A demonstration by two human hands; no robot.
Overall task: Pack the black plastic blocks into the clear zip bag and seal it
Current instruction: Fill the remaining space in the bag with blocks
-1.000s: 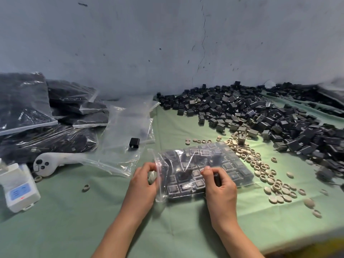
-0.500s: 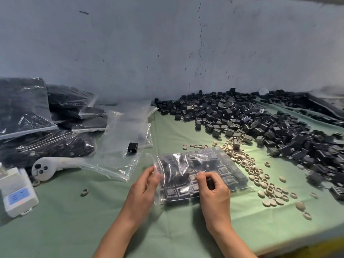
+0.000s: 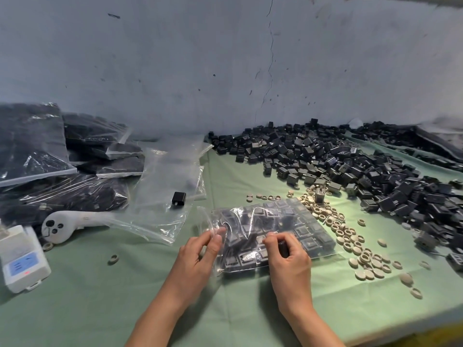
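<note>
Clear zip bag (image 3: 265, 229), packed with black blocks (image 3: 300, 234), lies near the worktop's (image 3: 100, 309) front edge. Our left hand (image 3: 198, 256) pinches its open mouth; our right hand (image 3: 290, 261) grips one black block (image 3: 283, 247). We should hold the mouth wide, slide it in flat, then seal.

The zip bag (image 3: 250, 221) lay on the table (image 3: 100, 309), blocks (image 3: 304, 232) inside it. Rings (image 3: 350, 236) lay just right of it, the heap of loose blocks (image 3: 350, 166) behind and right, and empty bags (image 3: 170, 176), then filled bags (image 3: 50, 159), to its left.
</note>
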